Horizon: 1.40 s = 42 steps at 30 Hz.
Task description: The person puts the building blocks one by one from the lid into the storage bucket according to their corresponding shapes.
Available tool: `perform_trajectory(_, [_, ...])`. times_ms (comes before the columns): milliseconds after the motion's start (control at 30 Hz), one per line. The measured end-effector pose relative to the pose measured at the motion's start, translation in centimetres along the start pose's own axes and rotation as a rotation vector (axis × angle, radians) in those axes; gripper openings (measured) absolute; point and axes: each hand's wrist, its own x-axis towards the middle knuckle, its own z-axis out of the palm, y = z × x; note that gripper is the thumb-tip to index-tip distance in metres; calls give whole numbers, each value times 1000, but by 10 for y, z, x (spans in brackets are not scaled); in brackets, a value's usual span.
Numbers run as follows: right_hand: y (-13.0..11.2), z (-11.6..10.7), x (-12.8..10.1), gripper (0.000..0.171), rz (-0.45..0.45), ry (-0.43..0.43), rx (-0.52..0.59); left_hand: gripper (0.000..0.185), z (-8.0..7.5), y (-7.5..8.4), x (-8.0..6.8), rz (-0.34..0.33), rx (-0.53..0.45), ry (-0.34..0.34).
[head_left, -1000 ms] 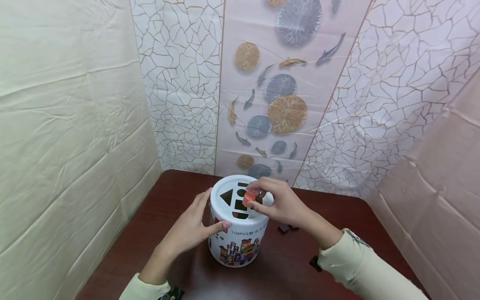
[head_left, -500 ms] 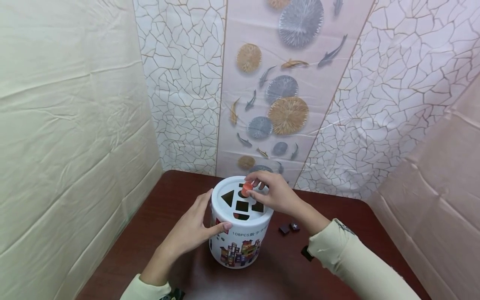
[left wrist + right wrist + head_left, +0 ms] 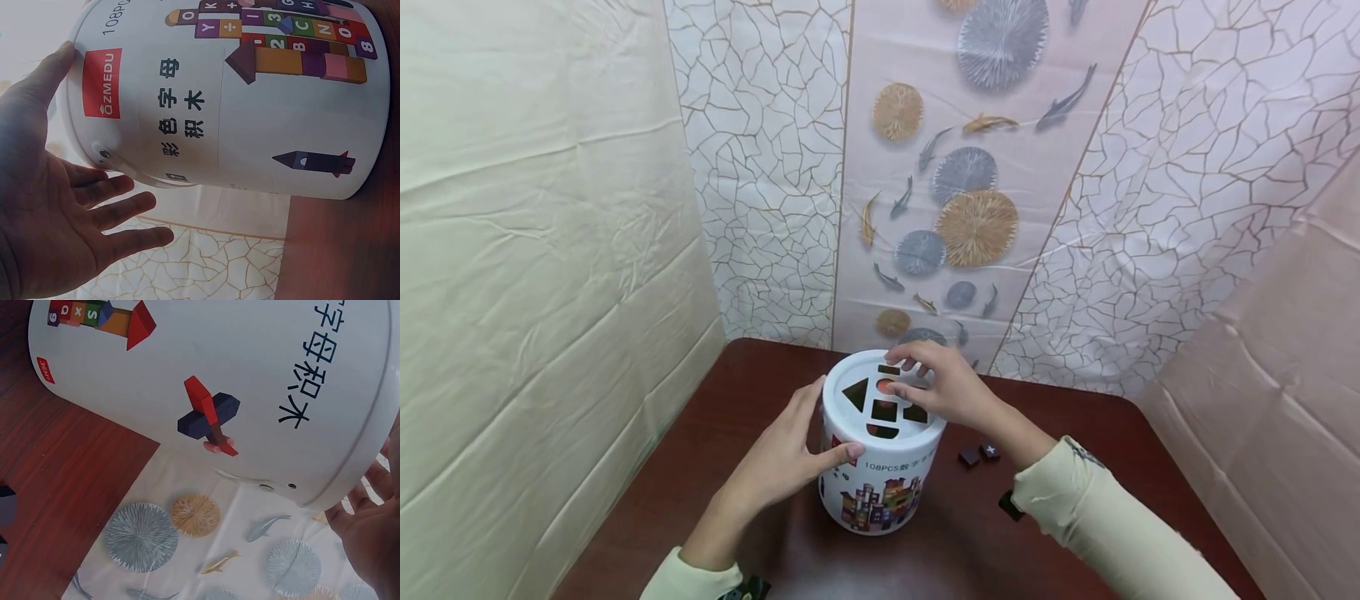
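A white toy-block bucket [image 3: 831, 492] stands upright on the table, its lid [image 3: 842, 422] cut with several shaped holes. My left hand [image 3: 781, 450] rests against its left side, thumb on the front rim and fingers straight; in the left wrist view those fingers spread beside the wall. Above the lid my right hand [image 3: 953, 387] hovers with thumb and fingers apart and nothing pinched. Under its thumb tip, orange from a small round block [image 3: 883, 385] shows in the round hole. How deep the block sits cannot be told. In the right wrist view the right fingertips are hidden.
Two small dark blocks [image 3: 970, 457] lie on the dark red table [image 3: 1022, 533] to the right of the bucket, one marked with a white plus [image 3: 991, 451]. A patterned cloth [image 3: 775, 208] hangs behind the table, and plain cloth walls stand on both sides.
My right hand has moved the orange block left to the round hole and let it go; it now shows only within the hole. The left hand has stayed on the bucket.
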Motion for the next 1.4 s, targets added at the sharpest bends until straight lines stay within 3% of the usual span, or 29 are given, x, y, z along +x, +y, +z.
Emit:
perform_trajectory(333, [20,-15,-25,42,103,35,-31,118,-1,-1,-2,1,-4,4])
perform_trajectory(667, [78,-31,-78,40,248,107,-120,118,-4,0,0,-3,1,10])
perform_trajectory(1033, [139,-7,-144,43,434,65,-130,118,-1,-1,-1,2,0,8])
perform_trajectory(1400, [160,17,-181,47,528,49,-139,118,1,0,-1,9,-3,8])
